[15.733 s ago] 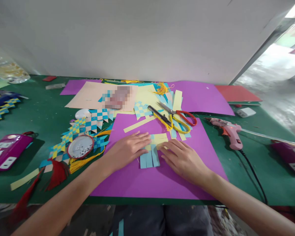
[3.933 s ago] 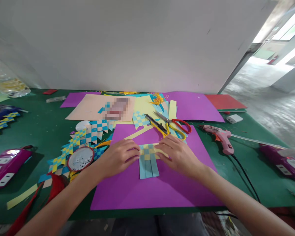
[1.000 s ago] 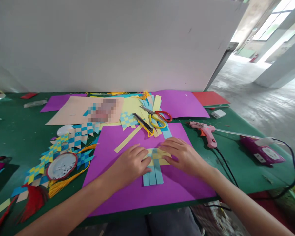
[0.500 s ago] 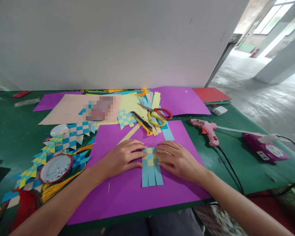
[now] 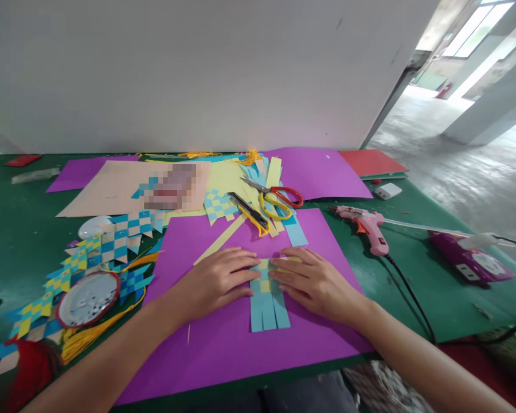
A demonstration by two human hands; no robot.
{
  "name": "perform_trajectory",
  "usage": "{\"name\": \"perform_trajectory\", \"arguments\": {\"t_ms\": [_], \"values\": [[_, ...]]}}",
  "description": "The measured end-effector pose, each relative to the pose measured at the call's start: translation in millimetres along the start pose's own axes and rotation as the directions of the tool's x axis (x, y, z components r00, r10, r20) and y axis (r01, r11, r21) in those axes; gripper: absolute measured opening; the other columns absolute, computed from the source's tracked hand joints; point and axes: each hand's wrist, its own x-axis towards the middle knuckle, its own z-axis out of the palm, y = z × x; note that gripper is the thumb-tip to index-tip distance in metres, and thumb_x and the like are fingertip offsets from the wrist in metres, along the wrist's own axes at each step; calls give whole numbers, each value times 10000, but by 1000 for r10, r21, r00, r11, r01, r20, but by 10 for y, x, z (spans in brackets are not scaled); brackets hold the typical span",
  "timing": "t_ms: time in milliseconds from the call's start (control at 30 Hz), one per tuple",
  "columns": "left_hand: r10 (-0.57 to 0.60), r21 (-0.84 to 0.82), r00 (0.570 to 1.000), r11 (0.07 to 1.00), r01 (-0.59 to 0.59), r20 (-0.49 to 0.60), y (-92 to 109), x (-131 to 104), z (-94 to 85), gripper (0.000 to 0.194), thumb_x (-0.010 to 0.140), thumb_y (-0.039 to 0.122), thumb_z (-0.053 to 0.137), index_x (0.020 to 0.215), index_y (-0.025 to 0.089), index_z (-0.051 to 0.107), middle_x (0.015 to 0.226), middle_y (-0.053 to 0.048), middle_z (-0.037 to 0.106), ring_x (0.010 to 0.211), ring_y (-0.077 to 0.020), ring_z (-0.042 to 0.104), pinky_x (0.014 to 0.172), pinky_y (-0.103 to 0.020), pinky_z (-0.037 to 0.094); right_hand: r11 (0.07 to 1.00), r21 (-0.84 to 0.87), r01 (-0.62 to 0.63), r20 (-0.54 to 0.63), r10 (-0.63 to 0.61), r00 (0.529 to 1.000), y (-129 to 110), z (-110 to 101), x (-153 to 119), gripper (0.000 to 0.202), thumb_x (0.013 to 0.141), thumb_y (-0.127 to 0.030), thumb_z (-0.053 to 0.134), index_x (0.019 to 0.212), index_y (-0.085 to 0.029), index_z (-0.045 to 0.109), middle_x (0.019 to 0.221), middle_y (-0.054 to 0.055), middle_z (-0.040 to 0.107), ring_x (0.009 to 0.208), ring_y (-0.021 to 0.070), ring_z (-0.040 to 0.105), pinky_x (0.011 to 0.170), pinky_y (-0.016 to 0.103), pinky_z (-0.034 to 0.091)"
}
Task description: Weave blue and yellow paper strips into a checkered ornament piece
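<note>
The left hand (image 5: 226, 278) lies with fingers outstretched and slightly apart on the left side of the woven paper piece (image 5: 270, 312); the right hand (image 5: 307, 284), fingers likewise spread, rests on its right side. The piece sits mid-width on the near purple sheet (image 5: 223, 358). Uneven fingertip pressure could, I judge, slide a strip askew or open gaps in the weave. Counted: two hands, one piece with three blue tails; fingers cover the yellow strips, so their number is unclear. One pair of scissors (image 5: 264, 190) and one utility knife (image 5: 250, 213) lie at the sheet's far edge; one glue gun (image 5: 370, 223), right of it.
</note>
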Motion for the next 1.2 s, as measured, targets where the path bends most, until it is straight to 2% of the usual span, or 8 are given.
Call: {"name": "perform_trajectory", "arguments": {"t_ms": [300, 400, 500, 600, 733, 900, 1200], "values": [[-57, -79, 998, 995, 56, -9, 24, 0, -10, 308, 946, 351, 516, 1197, 219, 634, 1289, -73, 625, 1217, -232, 551, 1067, -441, 419, 1000, -9, 2, 26, -2, 1000, -9, 10, -17, 251, 920, -179, 527, 1133, -171, 659, 1194, 82, 670, 1199, 251, 544, 986, 452, 492], [-150, -110, 988, 983, 146, -28, 84, 50, 28, 333, 939, 413, 509, 1159, 204, 646, 1239, -72, 650, 1183, -228, 569, 1062, -430, 419, 1000, 13, -23, 21, 23, 1000, -9, 12, -16, 242, 919, -191, 535, 1128, -164, 653, 1195, 86, 668, 1192, 249, 545, 992, 449, 484], [-229, -91, 972, 970, 224, -48, 141, 101, 84, 389, 938, 439, 493, 1197, 177, 617, 1190, -88, 662, 1152, -246, 573, 1014, -441, 449, 995, 48, -83, -46, 85, 995, -2, 16, -4, 219, 913, -216, 554, 1102, -165, 655, 1190, 88, 667, 1164, 247, 554, 979, 451, 489], [-208, -82, 977, 976, 204, -49, 141, 117, 101, 325, 959, 375, 475, 1169, 187, 638, 1173, -82, 658, 1129, -239, 571, 984, -427, 460, 994, 39, -101, -81, 104, 991, 6, 21, 9, 190, 908, -222, 567, 1062, -186, 672, 1179, 77, 671, 1146, 252, 558, 955, 455, 496], [-162, -126, 987, 979, 158, -21, 80, 89, 56, 278, 983, 266, 439, 1135, 205, 663, 1189, -58, 651, 1134, -197, 564, 988, -365, 454, 998, -1, -69, -56, 69, 996, 13, 38, -6, 173, 913, -228, 569, 1033, -201, 690, 1104, 60, 704, 1153, 265, 559, 939, 462, 497], [-147, -149, 989, 979, 142, -24, 37, 63, 35, 267, 974, 267, 460, 1120, 217, 678, 1187, -54, 655, 1128, -198, 571, 981, -368, 462, 998, -6, -70, -59, 70, 996, 20, 53, -27, 179, 911, -231, 573, 1024, -186, 705, 1088, 66, 714, 1139, 263, 563, 923, 456, 506], [-143, -109, 989, 984, 139, -24, 74, 94, 20, 269, 974, 245, 455, 1136, 219, 669, 1185, -65, 653, 1124, -210, 577, 974, -390, 473, 997, -12, -74, -57, 73, 996, -3, 32, -9, 189, 918, -237, 561, 1030, -192, 706, 1098, 65, 711, 1117, 257, 570, 907, 449, 511]]}}
